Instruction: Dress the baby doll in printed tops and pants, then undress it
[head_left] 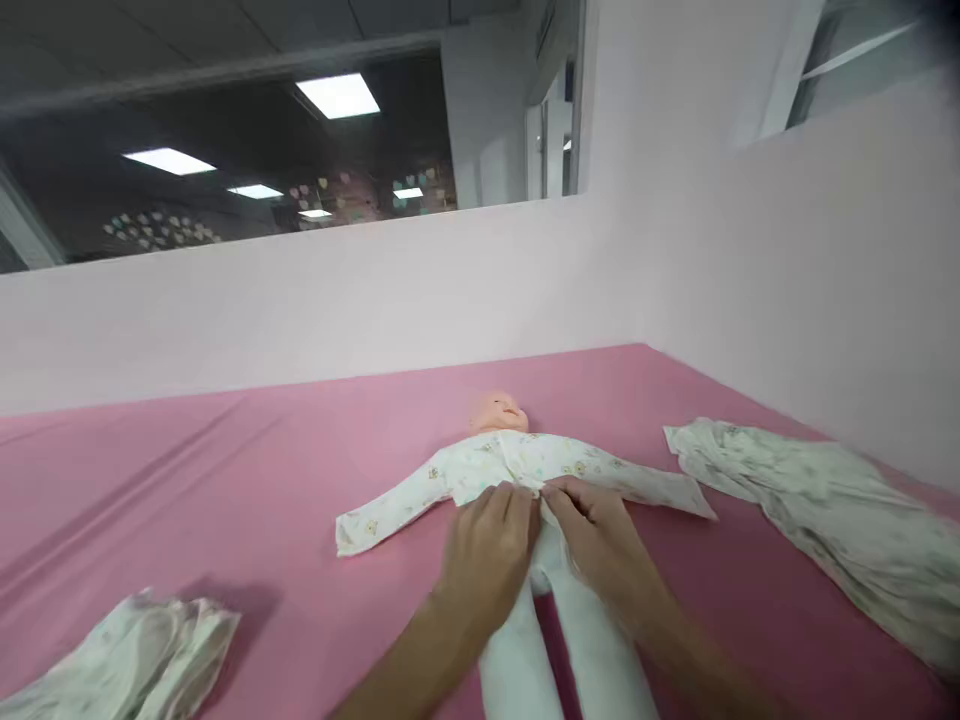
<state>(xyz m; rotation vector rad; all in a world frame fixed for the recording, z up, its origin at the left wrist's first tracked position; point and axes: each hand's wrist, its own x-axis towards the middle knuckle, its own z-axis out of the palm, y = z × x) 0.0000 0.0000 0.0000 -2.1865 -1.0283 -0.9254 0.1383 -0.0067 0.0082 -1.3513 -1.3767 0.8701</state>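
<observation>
A baby doll [498,410] lies on its back on a pink sheet, its head pointing away from me. It wears a white patterned long-sleeved top [465,462] with both sleeves spread out to the sides, and white pants [517,660] on its legs. My left hand [495,535] is closed at the doll's waist, fingers bent onto the cloth. Beside it, my right hand [592,525] pinches fabric at the front of the waist. The two hands nearly touch. Whether they grip the top's hem or the pants' waistband is partly hidden by the fingers.
A crumpled white garment [142,655] lies at the front left. Along the right side, a pale patterned garment [817,510] is laid out lengthwise. The pink sheet [247,470] meets white walls at the back and right, with a dark window [262,150] above.
</observation>
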